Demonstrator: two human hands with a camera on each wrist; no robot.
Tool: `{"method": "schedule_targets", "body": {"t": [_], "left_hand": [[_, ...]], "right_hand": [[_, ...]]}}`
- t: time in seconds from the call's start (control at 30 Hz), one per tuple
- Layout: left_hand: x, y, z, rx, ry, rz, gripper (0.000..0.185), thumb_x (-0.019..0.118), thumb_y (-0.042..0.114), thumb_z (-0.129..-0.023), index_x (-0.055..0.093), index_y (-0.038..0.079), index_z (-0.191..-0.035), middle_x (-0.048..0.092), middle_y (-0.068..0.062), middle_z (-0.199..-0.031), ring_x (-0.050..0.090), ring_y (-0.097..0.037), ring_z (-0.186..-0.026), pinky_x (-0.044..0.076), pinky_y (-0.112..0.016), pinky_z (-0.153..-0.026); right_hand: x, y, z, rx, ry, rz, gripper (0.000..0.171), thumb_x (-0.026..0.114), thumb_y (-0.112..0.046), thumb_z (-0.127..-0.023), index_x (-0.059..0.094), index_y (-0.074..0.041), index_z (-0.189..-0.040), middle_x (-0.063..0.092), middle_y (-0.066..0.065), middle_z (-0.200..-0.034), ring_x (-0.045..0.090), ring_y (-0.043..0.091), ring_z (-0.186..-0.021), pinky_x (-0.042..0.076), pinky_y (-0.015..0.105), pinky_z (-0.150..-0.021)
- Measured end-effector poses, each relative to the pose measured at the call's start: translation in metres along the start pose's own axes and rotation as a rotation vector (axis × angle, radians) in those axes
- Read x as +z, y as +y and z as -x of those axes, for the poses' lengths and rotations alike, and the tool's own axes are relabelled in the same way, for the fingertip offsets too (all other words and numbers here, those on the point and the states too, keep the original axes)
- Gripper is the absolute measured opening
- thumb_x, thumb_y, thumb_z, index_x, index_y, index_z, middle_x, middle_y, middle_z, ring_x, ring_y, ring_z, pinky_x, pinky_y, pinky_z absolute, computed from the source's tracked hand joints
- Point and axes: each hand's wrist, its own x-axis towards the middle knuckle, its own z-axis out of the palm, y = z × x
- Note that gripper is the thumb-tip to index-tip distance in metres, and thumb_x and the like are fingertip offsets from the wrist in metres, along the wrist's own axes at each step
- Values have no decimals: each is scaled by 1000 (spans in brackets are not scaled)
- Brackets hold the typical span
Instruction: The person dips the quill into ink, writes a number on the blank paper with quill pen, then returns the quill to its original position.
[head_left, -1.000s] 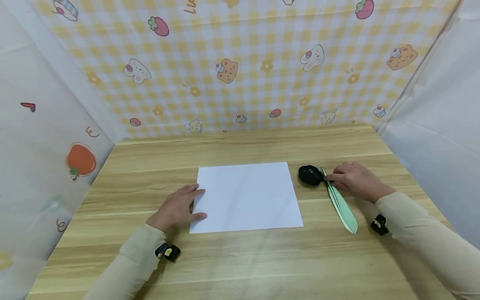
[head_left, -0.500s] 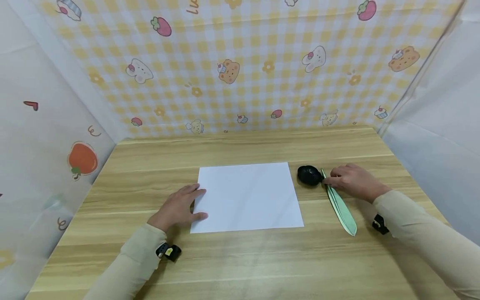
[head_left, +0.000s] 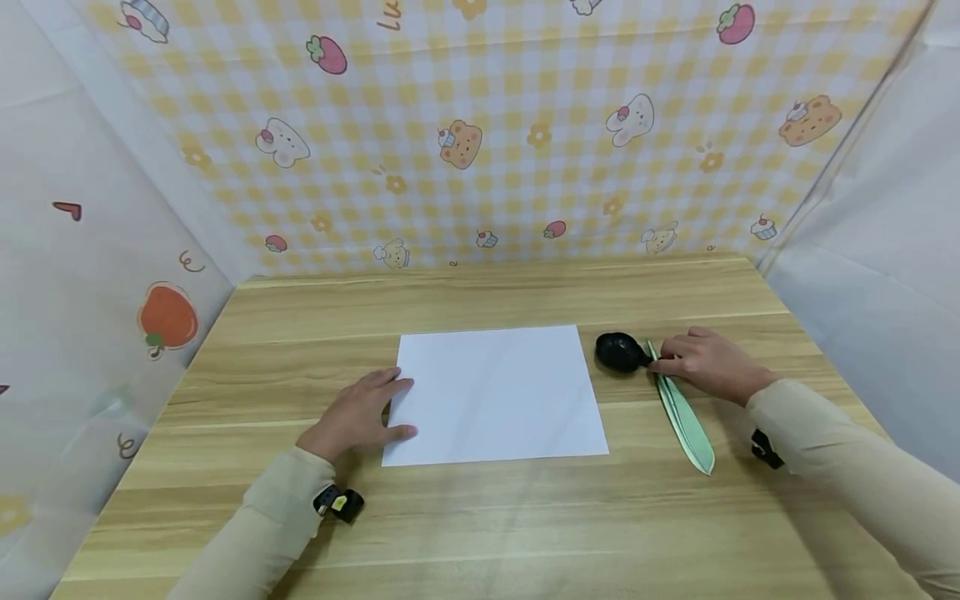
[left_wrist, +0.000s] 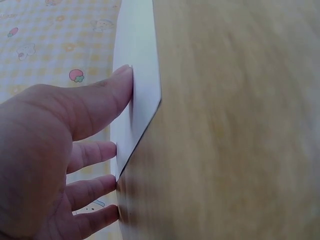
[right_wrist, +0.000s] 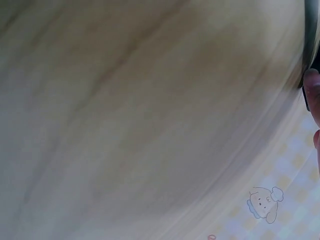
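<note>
A white sheet of paper (head_left: 502, 396) lies on the wooden table. On its left edge rests my left hand (head_left: 360, 414), thumb and fingers spread; the left wrist view shows the thumb (left_wrist: 107, 100) over the paper and the fingertips along its edge. Right of the paper, my right hand (head_left: 705, 360) pinches the narrow end of a rounded black thing (head_left: 620, 352) where it meets a long green leaf-shaped piece (head_left: 686, 425). My curled fingers hide part of the join. In the right wrist view only a fingertip (right_wrist: 313, 90) shows, against a dark edge.
The wooden table (head_left: 480, 533) extends around the paper on all sides. A yellow checked cloth (head_left: 510, 92) with printed figures stands behind it, with white cloth walls (head_left: 870, 275) at both sides. Small black devices (head_left: 337, 503) sit at my wrists.
The tip of the green piece has shifted slightly toward me under my right hand. The left hand and the paper stay in place. The head view has drifted a little.
</note>
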Motion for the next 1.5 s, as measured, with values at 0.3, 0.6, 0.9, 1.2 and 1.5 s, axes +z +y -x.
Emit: {"method": "schedule_targets", "body": {"t": [0.3, 0.6, 0.9, 1.2, 1.5], "left_hand": [[-1, 0, 0, 2, 1, 3, 77, 71, 50, -84, 47, 7, -143, 34, -20, -152, 29, -43, -138, 26, -62, -107], [1, -1, -1, 4, -6, 17, 77, 70, 50, -85, 46, 7, -144, 33, -20, -153, 28, -43, -139, 25, -63, -107], [1, -3, 0, 7, -1, 26, 78, 71, 50, -84, 46, 7, -144, 33, -20, -153, 27, -43, -139, 25, -63, -107], [1, -3, 1, 6, -4, 23, 77, 70, 49, -85, 45, 6, -144, 32, -20, -153, 27, -43, -139, 24, -63, -108], [3, -5, 0, 28, 9, 15, 77, 69, 50, -85, 46, 6, -144, 33, -21, -152, 28, -44, -138, 25, -64, -107]], "right_hand": [[0, 0, 2, -11, 21, 13, 42, 33, -21, -98, 74, -17, -93, 59, 2, -77, 52, 14, -65, 38, 32, -52], [-2, -1, 3, 7, 49, 5, 56, 21, -24, -107, 73, -14, -91, 61, 3, -75, 54, 13, -62, 37, 30, -49], [-7, 2, 4, 25, 120, 15, 32, 41, -14, -93, 73, -13, -89, 64, 5, -77, 57, 16, -64, 35, 32, -49], [-18, 3, 9, 224, 317, -3, 44, 38, -22, -107, 74, -9, -86, 63, 6, -73, 54, 17, -54, 33, 34, -50], [-21, 0, 13, 561, 422, -180, 26, 56, -18, -99, 72, 1, -92, 64, 11, -72, 39, 7, -54, 25, 25, -56]]}}
